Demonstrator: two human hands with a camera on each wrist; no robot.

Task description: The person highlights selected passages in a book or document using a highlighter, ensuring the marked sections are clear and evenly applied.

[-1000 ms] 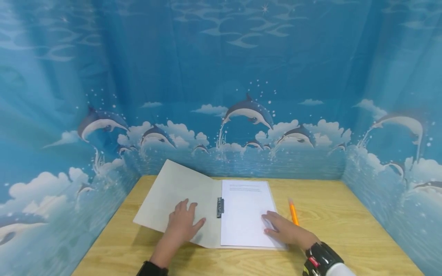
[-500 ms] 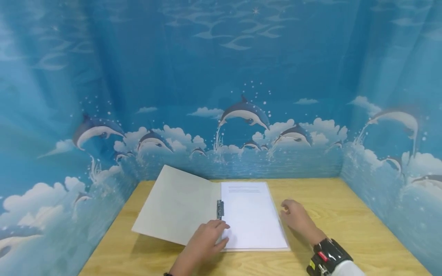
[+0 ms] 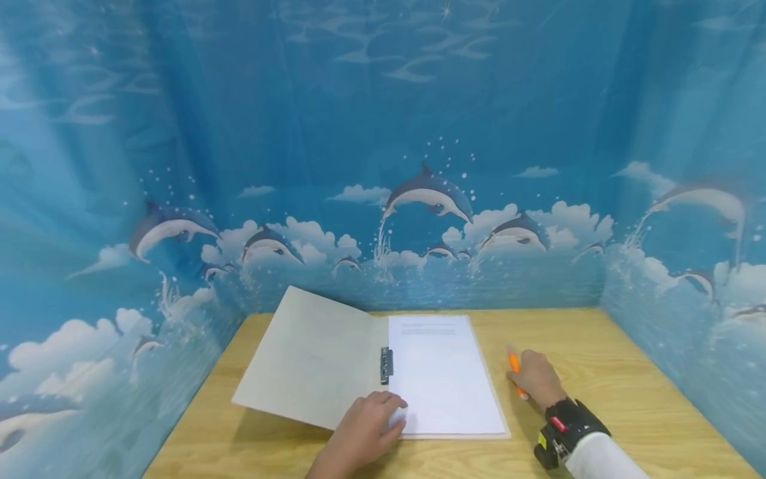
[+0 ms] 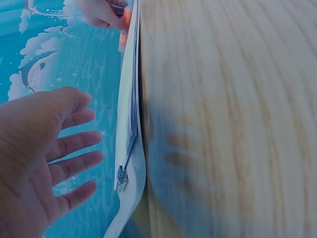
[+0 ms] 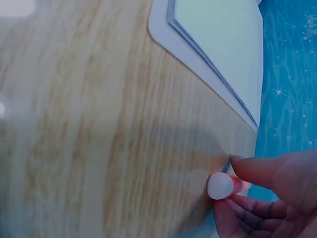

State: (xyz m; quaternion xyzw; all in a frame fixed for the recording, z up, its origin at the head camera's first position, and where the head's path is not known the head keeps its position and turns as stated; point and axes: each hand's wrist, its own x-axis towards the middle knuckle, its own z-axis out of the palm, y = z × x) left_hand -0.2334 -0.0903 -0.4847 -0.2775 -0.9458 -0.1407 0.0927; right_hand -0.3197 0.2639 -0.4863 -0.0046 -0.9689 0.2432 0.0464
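An open folder [image 3: 311, 359] lies flat on the wooden bench [image 3: 598, 372], its cover spread to the left and a white sheet of paper [image 3: 445, 372] on its right half, held at the spine by a small metal clip [image 3: 386, 365]. The left hand [image 3: 368, 432] rests on the near edge of the folder, at the near left corner of the paper just below the clip; the left wrist view shows its fingers [image 4: 74, 144] straight and spread, holding nothing. The right hand [image 3: 538, 380] lies on the bench just right of the folder, its fingers curled round an orange pen [image 3: 514, 364] that points away toward the far side; the right wrist view shows the pen's white end [image 5: 220, 185] pinched between thumb and fingers. Blue dolphin-print curtains [image 3: 419, 199] enclose the bench on the left, far and right sides.
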